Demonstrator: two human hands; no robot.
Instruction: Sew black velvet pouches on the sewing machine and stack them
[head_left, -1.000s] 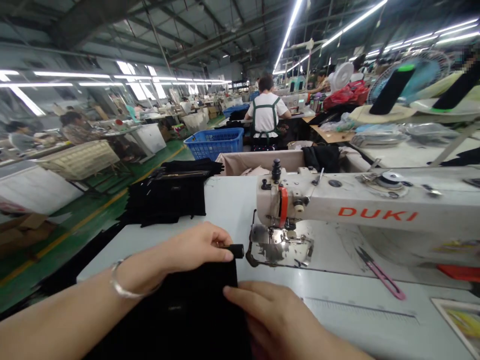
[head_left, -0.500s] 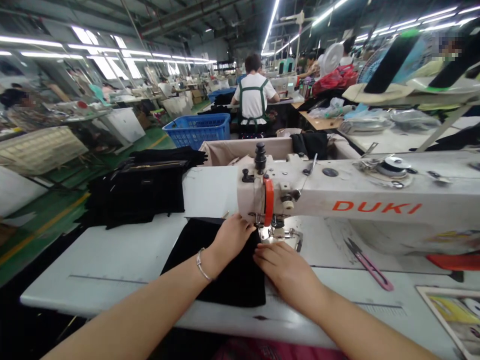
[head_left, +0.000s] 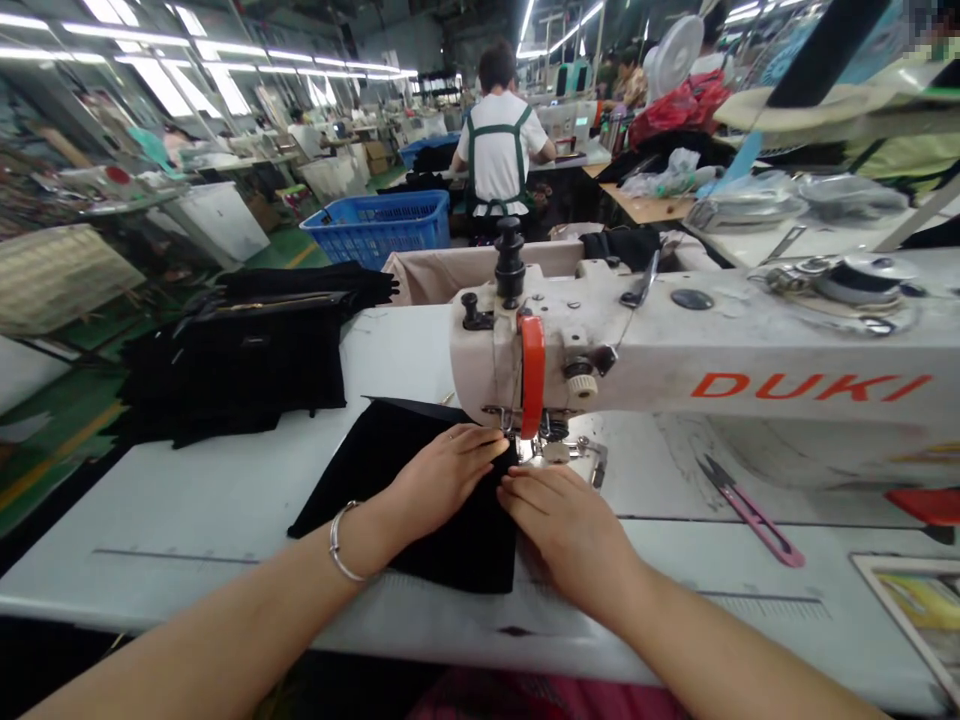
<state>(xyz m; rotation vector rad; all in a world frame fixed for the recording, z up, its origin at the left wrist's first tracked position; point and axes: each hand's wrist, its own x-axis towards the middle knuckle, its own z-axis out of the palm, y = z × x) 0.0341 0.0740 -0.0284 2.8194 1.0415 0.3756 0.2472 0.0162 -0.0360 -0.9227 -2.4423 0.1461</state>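
Note:
A black fabric piece [head_left: 457, 545] lies on the pale table under the needle area of a white sewing machine [head_left: 645, 360] with an orange guard [head_left: 532, 375]. My left hand [head_left: 442, 480], a silver bangle at its wrist, rests on the fabric with fingers stretched toward the presser foot. Beside the foot, my right hand [head_left: 559, 510] has its fingertips at the fabric's right edge, fingers together and bent. Whether they pinch the edge is hidden.
Pink-handled thread snips [head_left: 757, 515] lie right of my right hand. A stack of black pieces [head_left: 255, 360] sits at the table's left. Behind are a blue basket [head_left: 382, 230] and a person in a white shirt [head_left: 501, 150].
The view has moved closer to the machine. My left hand has flattened onto the fabric, its fingers more stretched. The fabric has turned slightly, and my right hand stays at its edge.

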